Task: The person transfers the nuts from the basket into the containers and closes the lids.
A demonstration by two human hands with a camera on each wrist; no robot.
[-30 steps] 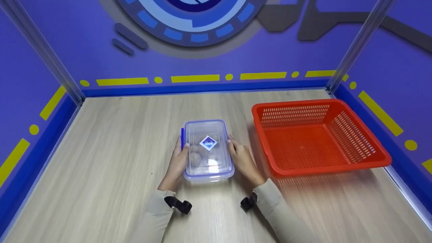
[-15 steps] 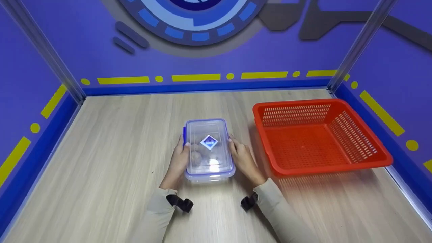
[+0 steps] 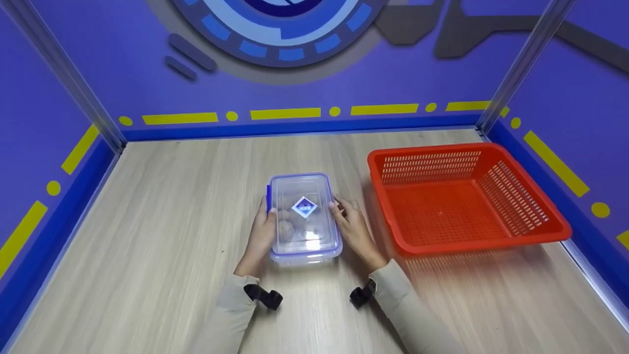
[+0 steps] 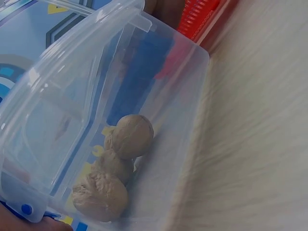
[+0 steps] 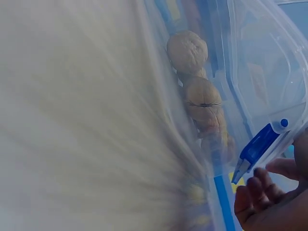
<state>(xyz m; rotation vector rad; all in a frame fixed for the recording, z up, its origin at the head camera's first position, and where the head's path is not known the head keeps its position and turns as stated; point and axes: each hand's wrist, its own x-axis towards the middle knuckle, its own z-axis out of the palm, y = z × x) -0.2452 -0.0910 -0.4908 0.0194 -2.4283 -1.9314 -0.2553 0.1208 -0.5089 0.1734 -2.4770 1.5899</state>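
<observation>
A clear plastic food container [image 3: 300, 236] with a blue-edged lid and a diamond label stands on the table. Several round, tan, wrinkled things that look like walnuts [image 5: 187, 52] lie inside. My left hand [image 3: 259, 233] grips the container's left side, thumb at the lid's edge, beside a blue latch [image 3: 269, 195]. At the right side is my right hand [image 3: 355, 228], its thumb at the lid's edge and its fingers loosely bent. In the right wrist view, a blue latch [image 5: 260, 147] is swung outward, close to those fingertips; contact is unclear.
A red plastic basket [image 3: 393, 236] with slotted walls stands right of the container, close to my right hand. Purple-blue panels [image 3: 314, 93] bound the wooden table [image 3: 172, 206] at the back and both sides.
The right hand's fingers have shifted outward from the container's right side, with its thumb staying near the lid. The left hand and the container have hardly moved.
</observation>
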